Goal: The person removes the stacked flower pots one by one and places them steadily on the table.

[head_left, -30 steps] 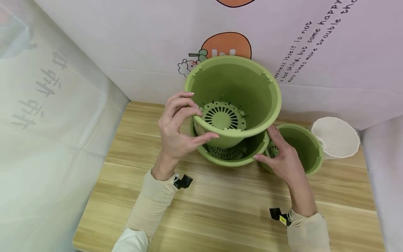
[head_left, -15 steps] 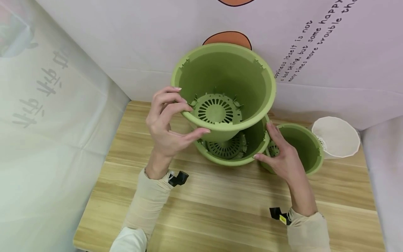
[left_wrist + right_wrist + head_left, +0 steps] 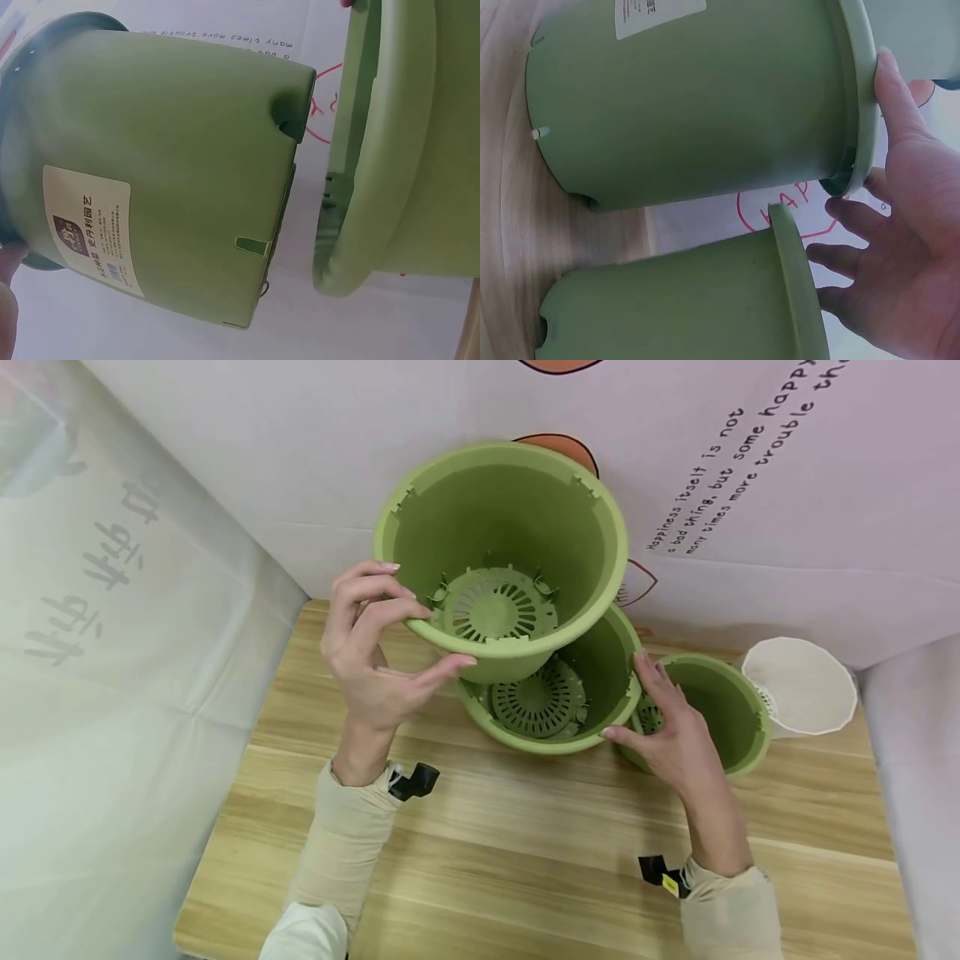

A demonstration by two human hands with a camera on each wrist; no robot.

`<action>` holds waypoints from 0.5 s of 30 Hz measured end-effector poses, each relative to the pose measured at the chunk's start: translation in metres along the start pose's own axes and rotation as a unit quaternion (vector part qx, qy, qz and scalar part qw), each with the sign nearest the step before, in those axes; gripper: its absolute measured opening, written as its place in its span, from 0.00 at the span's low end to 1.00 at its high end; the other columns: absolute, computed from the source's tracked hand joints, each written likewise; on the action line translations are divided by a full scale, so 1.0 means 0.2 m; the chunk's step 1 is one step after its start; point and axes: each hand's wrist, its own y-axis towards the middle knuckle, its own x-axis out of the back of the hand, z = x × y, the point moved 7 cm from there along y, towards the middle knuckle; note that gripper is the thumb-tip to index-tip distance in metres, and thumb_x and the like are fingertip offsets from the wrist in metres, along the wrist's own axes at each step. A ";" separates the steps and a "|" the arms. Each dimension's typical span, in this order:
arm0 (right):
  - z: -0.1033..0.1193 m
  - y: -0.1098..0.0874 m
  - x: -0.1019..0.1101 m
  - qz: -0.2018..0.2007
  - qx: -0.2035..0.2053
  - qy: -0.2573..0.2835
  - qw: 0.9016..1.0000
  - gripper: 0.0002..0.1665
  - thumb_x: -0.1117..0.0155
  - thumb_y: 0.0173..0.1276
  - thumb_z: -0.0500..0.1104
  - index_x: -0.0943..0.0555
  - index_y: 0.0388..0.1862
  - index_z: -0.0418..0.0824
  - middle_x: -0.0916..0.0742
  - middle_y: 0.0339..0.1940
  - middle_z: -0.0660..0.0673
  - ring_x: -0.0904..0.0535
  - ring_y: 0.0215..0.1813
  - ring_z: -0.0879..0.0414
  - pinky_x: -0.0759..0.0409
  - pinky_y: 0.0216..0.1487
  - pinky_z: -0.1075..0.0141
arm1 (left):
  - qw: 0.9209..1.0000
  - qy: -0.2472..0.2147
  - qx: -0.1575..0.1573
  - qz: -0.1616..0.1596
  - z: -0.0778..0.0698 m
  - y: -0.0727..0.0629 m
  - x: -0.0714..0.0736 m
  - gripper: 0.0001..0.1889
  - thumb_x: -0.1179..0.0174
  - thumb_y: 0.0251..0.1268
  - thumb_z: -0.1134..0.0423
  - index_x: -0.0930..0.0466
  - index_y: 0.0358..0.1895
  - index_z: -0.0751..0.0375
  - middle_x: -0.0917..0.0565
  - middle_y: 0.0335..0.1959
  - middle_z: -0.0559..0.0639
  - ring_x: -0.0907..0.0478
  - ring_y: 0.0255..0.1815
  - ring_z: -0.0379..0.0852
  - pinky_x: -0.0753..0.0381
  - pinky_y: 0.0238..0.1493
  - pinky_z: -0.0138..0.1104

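My left hand [image 3: 371,647] grips the near-left rim of a large green flowerpot [image 3: 495,652], thumb outside and fingers over the edge. In the left wrist view this raised flowerpot [image 3: 172,172] shows a label, and its base is apart from the lower pot's rim. Beneath it stands a second green flowerpot [image 3: 626,693] with a slotted bottom, partly hidden. My right hand [image 3: 678,739] rests its extended thumb and fingers against that pot's right rim. In the right wrist view the thumb touches the lower flowerpot's rim [image 3: 862,97]; the other fingers spread loosely.
A smaller green pot [image 3: 727,718] stands right of the lower flowerpot, under my right hand. Beside it is a white perforated container [image 3: 806,689]. The wooden table [image 3: 510,852] meets a printed cloth wall [image 3: 787,543] at the back.
My left hand has carried the upper flowerpot left and away from me, uncovering more of the lower one. The right hand has stayed nearly still on the lower rim.
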 end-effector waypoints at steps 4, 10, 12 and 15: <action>0.00 0.00 0.00 -0.003 -0.009 -0.002 1.000 0.61 0.19 0.53 0.45 0.45 0.80 0.57 0.40 0.80 0.52 0.47 0.79 0.41 0.44 0.71 0.35 | 1.000 0.012 -0.002 -0.014 0.01 0.00 0.03 0.32 0.23 0.42 0.37 0.20 0.25 0.67 0.25 0.29 0.62 0.26 0.41 0.64 0.25 0.56 0.54; 0.01 -0.01 0.00 0.001 -0.016 -0.001 1.000 0.61 0.19 0.53 0.46 0.45 0.80 0.59 0.40 0.80 0.53 0.47 0.79 0.42 0.39 0.68 0.34 | 0.999 0.028 -0.001 -0.034 0.03 0.01 0.08 0.33 0.23 0.41 0.36 0.21 0.24 0.67 0.25 0.29 0.63 0.25 0.42 0.62 0.25 0.55 0.53; 0.01 -0.01 -0.01 0.004 -0.017 0.000 1.000 0.61 0.19 0.54 0.47 0.46 0.81 0.59 0.40 0.80 0.54 0.47 0.79 0.42 0.40 0.68 0.35 | 0.999 0.027 0.000 -0.039 0.03 0.00 0.10 0.33 0.23 0.41 0.37 0.21 0.24 0.67 0.25 0.29 0.63 0.25 0.41 0.62 0.26 0.55 0.53; 0.01 -0.01 -0.01 0.006 -0.019 0.000 1.000 0.61 0.20 0.54 0.47 0.46 0.81 0.59 0.41 0.80 0.54 0.47 0.79 0.42 0.40 0.68 0.34 | 0.999 0.029 0.004 -0.044 0.03 0.00 0.11 0.33 0.22 0.39 0.37 0.21 0.24 0.68 0.25 0.29 0.63 0.25 0.41 0.62 0.26 0.55 0.52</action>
